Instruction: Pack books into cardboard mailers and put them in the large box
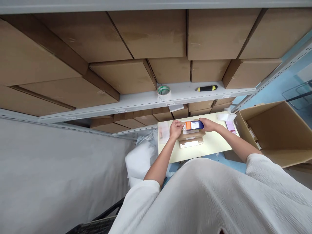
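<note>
Over the cream-coloured tabletop (214, 146), my right hand (207, 124) grips the dark blue end of a small blue-and-orange item (194, 125) with a shiny white middle; its exact kind does not show. My left hand (175, 129) is closed at the item's orange end, fingertips pressed together. Whatever is between those fingertips is too small to make out. Just below the item lies a small brown cardboard box (191, 136). Nearer to me, a brown flap or second box with a white label (192, 144) has glossy tape on it.
Cardboard boxes (168, 34) fill the shelf ahead, whose ledge bears a tape roll (164, 92) and a yellow-black utility knife (206, 88). At right stands a large open carton (282, 130), near a purple pad (230, 127). White wrapping (140, 159) is heaped left of the table.
</note>
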A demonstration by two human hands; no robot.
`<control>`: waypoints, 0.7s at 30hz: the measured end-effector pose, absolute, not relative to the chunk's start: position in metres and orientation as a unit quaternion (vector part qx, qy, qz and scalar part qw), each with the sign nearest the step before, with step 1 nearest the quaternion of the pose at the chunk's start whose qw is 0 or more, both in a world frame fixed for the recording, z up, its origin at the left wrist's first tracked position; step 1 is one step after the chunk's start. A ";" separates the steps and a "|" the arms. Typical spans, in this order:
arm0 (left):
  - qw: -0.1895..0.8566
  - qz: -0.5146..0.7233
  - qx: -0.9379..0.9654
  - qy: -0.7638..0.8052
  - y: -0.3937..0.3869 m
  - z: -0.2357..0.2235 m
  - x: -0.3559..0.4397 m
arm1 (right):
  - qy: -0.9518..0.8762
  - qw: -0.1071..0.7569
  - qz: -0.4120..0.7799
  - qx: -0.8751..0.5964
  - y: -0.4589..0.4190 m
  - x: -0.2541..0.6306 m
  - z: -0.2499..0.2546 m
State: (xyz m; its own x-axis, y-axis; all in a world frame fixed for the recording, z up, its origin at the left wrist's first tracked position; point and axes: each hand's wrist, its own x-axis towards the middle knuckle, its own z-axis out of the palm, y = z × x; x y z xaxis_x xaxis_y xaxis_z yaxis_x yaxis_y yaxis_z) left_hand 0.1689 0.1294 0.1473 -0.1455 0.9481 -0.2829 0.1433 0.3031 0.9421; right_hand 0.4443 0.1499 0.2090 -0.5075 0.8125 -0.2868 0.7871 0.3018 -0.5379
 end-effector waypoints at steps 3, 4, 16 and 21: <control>0.484 0.391 0.441 0.647 0.126 0.141 0.171 | -0.811 0.021 0.316 -0.491 0.148 0.443 0.212; 0.479 0.392 0.443 0.649 0.126 0.138 0.173 | -0.813 0.021 0.315 -0.490 0.148 0.442 0.213; 0.523 0.438 0.392 0.617 0.131 0.131 0.176 | -0.814 0.015 0.316 -0.488 0.149 0.444 0.214; 0.500 0.447 0.397 0.626 0.127 0.138 0.174 | -0.823 -0.007 0.313 -0.474 0.154 0.447 0.218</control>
